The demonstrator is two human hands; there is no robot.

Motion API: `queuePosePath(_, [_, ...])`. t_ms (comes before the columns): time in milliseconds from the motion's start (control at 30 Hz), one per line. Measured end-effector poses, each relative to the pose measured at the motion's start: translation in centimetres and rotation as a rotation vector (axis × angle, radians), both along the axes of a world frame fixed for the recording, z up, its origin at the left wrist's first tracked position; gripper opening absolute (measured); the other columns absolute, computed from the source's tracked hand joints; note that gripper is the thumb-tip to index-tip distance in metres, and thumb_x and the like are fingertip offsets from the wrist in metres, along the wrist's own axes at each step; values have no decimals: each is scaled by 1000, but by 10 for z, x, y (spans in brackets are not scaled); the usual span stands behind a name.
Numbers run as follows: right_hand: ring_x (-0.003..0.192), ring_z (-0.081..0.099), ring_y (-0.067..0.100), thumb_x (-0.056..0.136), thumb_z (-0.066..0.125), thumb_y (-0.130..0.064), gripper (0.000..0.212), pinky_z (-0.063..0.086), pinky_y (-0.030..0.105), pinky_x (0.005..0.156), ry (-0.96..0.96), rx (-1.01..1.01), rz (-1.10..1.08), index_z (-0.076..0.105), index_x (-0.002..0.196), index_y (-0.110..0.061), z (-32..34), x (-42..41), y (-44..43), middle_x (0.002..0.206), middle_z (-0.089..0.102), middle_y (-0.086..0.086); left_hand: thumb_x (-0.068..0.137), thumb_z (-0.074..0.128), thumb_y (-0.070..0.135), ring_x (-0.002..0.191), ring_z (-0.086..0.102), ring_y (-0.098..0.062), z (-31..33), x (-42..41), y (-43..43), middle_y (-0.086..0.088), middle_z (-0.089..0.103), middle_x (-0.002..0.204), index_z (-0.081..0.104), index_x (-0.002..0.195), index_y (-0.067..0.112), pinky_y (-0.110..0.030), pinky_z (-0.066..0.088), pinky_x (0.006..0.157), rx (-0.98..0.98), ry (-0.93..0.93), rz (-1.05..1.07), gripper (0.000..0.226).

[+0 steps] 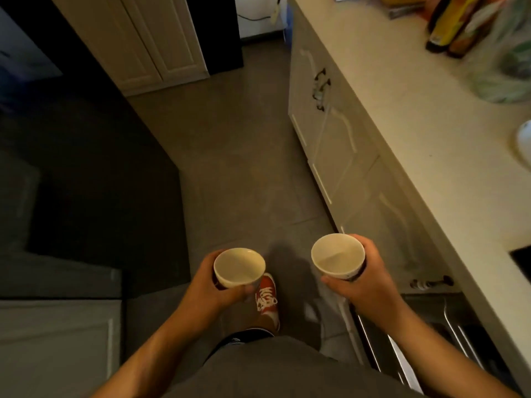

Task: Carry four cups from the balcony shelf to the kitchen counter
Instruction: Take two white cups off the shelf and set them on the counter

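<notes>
Beside the kitchen counter [382, 90], on the tiled floor [230, 168], the person stands with the left hand [211, 285] wrapped around one cup [239, 268] and the right hand [365, 274] wrapped around a second cup [337, 255], both upright, apparently empty and held low in front of the body, not yet over the worktop. No cups show on the visible stretch of counter, which carries only bottles [457, 24] and a bag [505, 61], so I judge this pair waits to be set down and the other two cups remain to be brought, though part of the counter is out of view.
</notes>
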State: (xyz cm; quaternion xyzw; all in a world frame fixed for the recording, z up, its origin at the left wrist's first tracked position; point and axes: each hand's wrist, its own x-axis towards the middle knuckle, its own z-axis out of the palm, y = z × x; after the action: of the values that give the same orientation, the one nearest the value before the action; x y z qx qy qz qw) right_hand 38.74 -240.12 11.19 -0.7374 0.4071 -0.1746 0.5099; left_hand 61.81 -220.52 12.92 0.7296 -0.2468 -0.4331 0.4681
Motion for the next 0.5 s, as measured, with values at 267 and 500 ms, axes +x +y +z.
queuePosePath(267, [102,56,-14,49,96,-24,88,47,9,73,6,88,-181,45,118,-46,14,45,-82,111,57,-34,62,88,23,105,60,1,4,96,-142,13,60,116,46,119,39,-12,54,71,-15,-11,-117,73])
queuePosePath(500, [100,57,-15,39,90,-56,87,45,15,78,-2,123,-355,45,114,-52,31,52,-149,110,56,-36,61,88,12,98,62,7,7,126,-289,8,59,117,46,116,37,-11,54,68,-45,49,-249,73])
